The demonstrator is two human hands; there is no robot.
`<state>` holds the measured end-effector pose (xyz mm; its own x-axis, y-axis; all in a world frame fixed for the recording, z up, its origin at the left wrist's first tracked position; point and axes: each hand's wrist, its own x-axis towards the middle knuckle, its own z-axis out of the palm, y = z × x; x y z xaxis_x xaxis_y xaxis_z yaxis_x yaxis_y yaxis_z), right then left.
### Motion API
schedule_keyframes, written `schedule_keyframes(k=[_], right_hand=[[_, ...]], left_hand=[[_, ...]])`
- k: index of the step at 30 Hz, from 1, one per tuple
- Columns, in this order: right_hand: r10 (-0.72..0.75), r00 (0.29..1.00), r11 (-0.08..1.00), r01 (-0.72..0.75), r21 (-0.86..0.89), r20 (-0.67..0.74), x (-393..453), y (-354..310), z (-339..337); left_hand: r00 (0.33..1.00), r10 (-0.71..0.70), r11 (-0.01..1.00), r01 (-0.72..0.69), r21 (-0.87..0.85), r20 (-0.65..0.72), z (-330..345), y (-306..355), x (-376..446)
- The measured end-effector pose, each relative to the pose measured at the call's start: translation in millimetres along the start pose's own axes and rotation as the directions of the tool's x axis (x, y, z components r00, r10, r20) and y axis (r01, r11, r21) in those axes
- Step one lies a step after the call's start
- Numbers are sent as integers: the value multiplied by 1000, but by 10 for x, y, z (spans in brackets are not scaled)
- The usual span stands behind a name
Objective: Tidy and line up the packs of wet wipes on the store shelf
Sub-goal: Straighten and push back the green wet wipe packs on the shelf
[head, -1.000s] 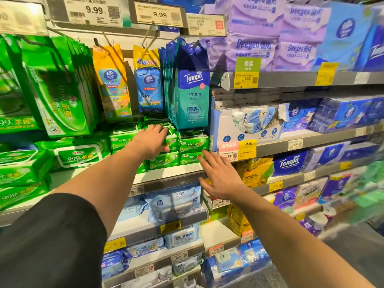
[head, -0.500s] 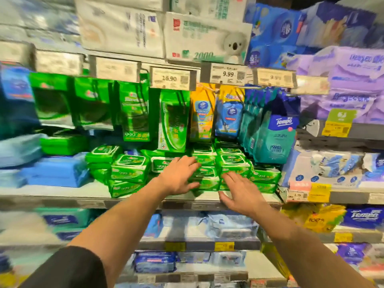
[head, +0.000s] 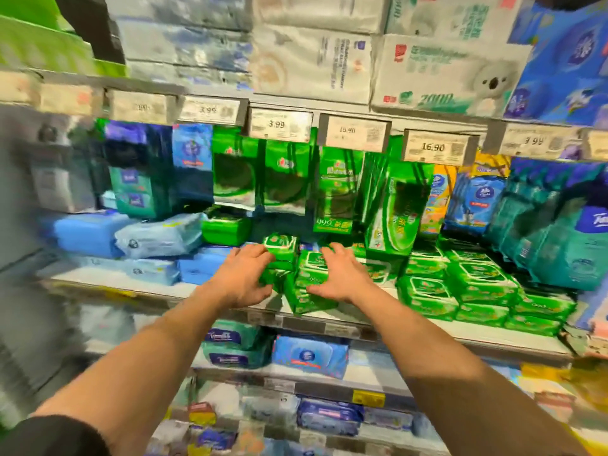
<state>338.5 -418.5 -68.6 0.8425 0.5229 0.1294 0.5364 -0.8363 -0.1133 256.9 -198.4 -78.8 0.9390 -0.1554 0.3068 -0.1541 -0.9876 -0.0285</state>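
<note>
Nearest: both arms reach in over the lower shelves w/ blue packs. Left hand (head: 241,279) fingers spread, cupping the left side of the small green stacks (head: 296,274); right hand (head: 342,278) also spread, laid flat on top of the same stacks, no pinch. These packs sit at the shelf (head: 138,284) front edge, tilted & uneven, so not lined up yet. Right stacks (head: 473,284) look squarer, approx done. Light-blue packs (head: 158,238) at left lie skewed, likely still to do. Room: bare strip along the front lip, gap behind the stacks under hanging green bags (head: 335,192). Far detail blurred.
</note>
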Motion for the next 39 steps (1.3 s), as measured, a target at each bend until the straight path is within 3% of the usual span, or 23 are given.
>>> schedule_keyframes(k=[8,16,20,28,33,39], right_hand=[[-4,968,1000,8,-15,252,336,101,7],[-99,976,990,116,-80,194,-40,467,-49],[-96,977,975,131,-177,191,-362,974,-199],[108,983,960,-65,-274,146,-802,1896,-484],[100,991,960,-73,-270,86,-780,1980,-482],[83,995,962,-65,-267,60,-587,1934,-384]], left_hand=[[993,-88,996,84,41,83,91,-107,12],[969,2,981,47,-190,246,208,286,453],[936,-20,993,61,-105,352,284,628,680],[854,-127,992,106,70,505,476,1166,881],[836,-142,990,110,92,530,447,1292,903],[865,-85,996,93,8,495,477,1255,866]])
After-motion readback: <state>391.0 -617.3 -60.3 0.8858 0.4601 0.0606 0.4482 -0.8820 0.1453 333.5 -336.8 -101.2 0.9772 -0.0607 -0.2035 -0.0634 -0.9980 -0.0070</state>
